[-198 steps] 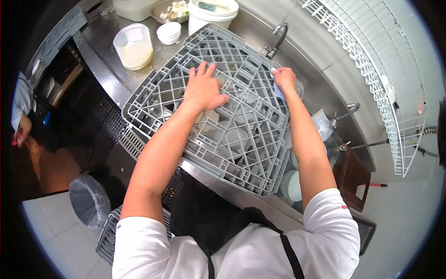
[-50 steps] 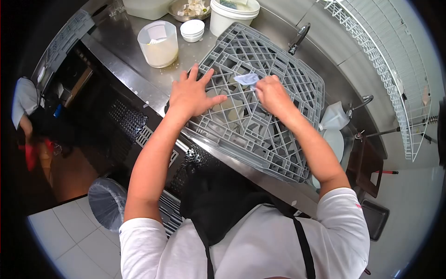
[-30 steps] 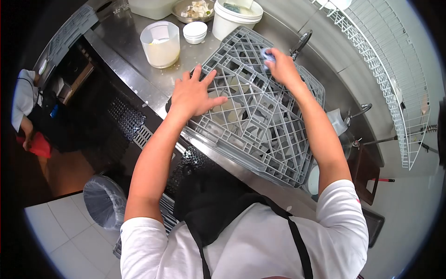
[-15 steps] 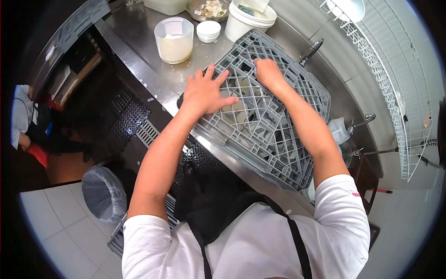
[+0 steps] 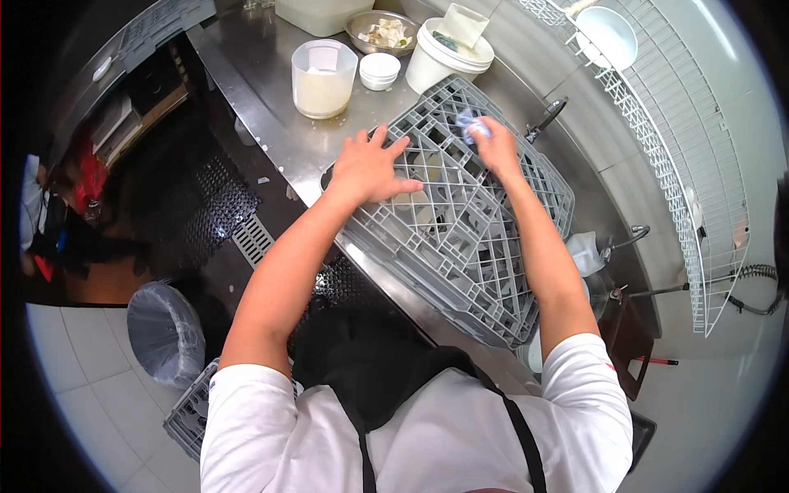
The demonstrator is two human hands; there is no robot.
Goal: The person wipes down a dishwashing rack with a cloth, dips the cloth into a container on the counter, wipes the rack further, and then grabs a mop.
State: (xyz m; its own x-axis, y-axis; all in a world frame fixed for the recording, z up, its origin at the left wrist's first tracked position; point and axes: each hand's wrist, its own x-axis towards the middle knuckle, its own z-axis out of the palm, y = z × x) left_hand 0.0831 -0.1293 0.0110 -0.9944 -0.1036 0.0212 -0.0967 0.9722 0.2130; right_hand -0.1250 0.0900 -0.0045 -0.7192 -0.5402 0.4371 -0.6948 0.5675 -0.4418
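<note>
A grey plastic dishwasher rack lies across the steel sink counter, its open lattice facing up. My left hand rests on the rack's left side with fingers spread, gripping nothing. At the rack's far right part, my right hand is closed round a small crumpled blue-and-white cloth, which touches or hovers just over the lattice; I cannot tell which. Pale shapes show through the gaps beneath, too broken up by the grid to name.
Behind the rack stand a clear measuring jug, stacked white bowls, a white bucket and a metal bowl of scraps. Taps line the wall under a wire shelf. A lined bin and another person are at left.
My right hand has shifted right and lifted slightly, bringing the cloth into clearer view. My left hand stays spread on the rack. The camera view has shifted, and the other person has moved a little.
</note>
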